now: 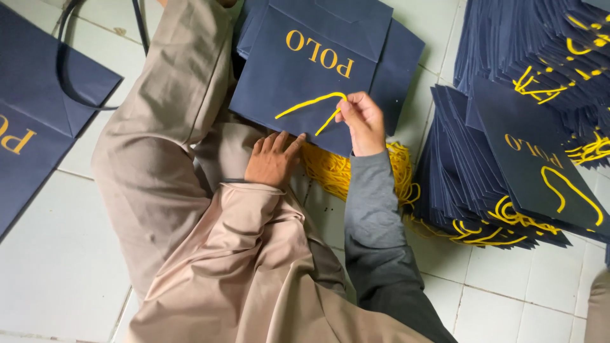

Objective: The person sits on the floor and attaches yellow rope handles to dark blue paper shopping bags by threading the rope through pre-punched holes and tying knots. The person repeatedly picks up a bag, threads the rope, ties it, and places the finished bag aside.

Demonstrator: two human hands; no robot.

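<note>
The right hand (363, 122) pinches a yellow cord handle (311, 103) on a flat navy paper bag (298, 76). The left hand (272, 160) lies open, fingers pressing the bag's near edge. A hard tug could probably tear the paper.

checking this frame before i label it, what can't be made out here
Head view only:
- Right hand pinches the yellow cord on the navy paper bag; the fingers hide the cord's end.
- Left hand: its palm is pressed down on the bag's edge, out of sight.
- Loose yellow cords: mostly covered by the bag and the grey sleeve.
- Stack of finished bags: cut off by the right edge, count unclear.
</note>
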